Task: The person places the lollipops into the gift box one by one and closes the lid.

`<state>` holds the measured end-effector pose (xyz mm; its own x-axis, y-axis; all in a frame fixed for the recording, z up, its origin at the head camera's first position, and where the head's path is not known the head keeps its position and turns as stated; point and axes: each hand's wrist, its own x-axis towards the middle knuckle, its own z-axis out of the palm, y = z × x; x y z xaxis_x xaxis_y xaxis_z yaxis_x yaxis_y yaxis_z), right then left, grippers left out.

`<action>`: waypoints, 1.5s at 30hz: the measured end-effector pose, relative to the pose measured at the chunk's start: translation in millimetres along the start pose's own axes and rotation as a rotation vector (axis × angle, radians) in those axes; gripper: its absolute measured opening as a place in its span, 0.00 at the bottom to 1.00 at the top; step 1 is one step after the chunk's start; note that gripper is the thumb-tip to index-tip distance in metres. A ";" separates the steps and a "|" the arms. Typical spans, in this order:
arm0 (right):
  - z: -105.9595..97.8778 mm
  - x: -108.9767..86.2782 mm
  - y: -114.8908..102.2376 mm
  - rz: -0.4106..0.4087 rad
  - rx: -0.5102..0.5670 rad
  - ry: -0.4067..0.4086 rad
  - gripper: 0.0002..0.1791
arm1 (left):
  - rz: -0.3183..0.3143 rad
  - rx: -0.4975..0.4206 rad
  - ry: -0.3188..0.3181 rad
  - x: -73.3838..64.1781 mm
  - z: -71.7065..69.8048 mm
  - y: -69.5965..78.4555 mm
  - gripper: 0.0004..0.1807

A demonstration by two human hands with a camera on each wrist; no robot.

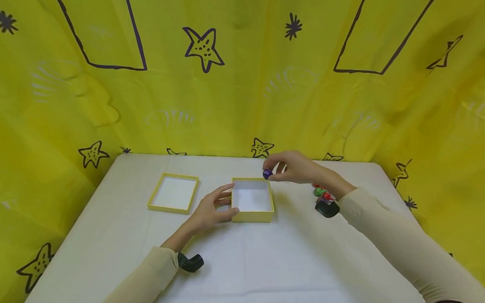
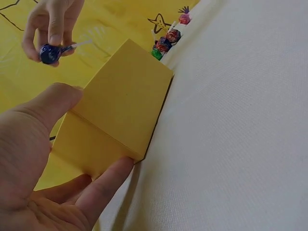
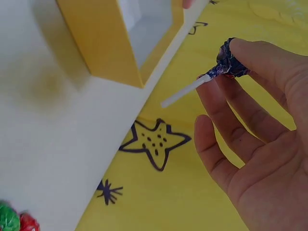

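My right hand (image 1: pixel 293 167) pinches a lollipop (image 1: pixel 267 173) in a dark blue-purple wrapper, above the back right corner of an open yellow box (image 1: pixel 252 216). In the right wrist view the white stick of the lollipop (image 3: pixel 228 62) points toward the box. My left hand (image 1: pixel 214 210) holds the box at its left side, thumb at the front corner and fingers spread toward the back. The left wrist view has the thumb and a fingertip against the yellow walls of the box (image 2: pixel 122 96). White lining shows inside the box in the head view.
A yellow-rimmed lid (image 1: pixel 154 201) lies on the white table left of the box, its white inside facing up. Several wrapped lollipops (image 1: pixel 319 191), green and red among them, lie to the right, partly behind my right wrist. A yellow patterned curtain (image 1: pixel 236 101) hangs behind the table.
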<state>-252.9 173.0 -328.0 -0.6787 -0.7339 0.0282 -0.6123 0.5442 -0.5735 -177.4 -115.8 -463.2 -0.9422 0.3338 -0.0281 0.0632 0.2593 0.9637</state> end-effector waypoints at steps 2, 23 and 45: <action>4.8 7.9 -2.0 -0.009 0.010 -0.003 0.12 | -0.009 -0.017 0.001 0.7 0.1 -1.6 0.44; 73.3 46.0 7.7 0.005 0.077 -0.140 0.11 | -0.019 -0.105 -0.017 3.2 -1.3 -3.0 0.42; 102.8 52.2 6.0 -0.027 0.099 -0.272 0.08 | 0.018 -0.118 -0.030 2.5 -1.1 -2.8 0.40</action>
<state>-250.3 96.2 -414.2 -0.5208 -0.8369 -0.1684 -0.5768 0.4905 -0.6533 -180.3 -116.7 -465.7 -0.9308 0.3652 -0.0167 0.0391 0.1447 0.9887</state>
